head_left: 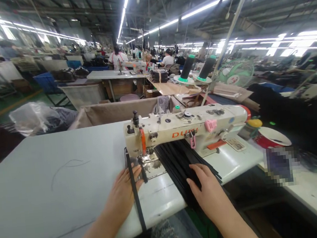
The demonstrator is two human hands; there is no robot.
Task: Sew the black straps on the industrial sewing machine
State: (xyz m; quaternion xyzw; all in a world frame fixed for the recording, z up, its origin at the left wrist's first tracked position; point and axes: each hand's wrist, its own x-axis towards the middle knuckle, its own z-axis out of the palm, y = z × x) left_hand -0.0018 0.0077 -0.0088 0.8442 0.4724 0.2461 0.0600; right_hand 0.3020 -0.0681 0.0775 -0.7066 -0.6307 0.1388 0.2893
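Observation:
My left hand (122, 188) lies on the sewing machine bed just left of the needle area, its fingers stretched out and thumb apart. A long narrow black strip (139, 209) crosses over its fingers and hangs past the table's front edge. Close to the fingertips, a short black strip length (144, 174) lies below the presser foot. My right hand (205, 185) rests on a bundle of black strips (176, 162), thumb and fingers spread, with no clear grip. The bundle runs under the arm of the white sewing machine (165, 127) and over the front edge.
Left of the machine stretches the pale tabletop (69, 178) with a loose thread. Behind it stands a fabric-lined bin (110, 112). Black thread cones (187, 69) and a green fan (235, 73) are beyond. At right sits a red-and-white container (272, 136). People work farther back.

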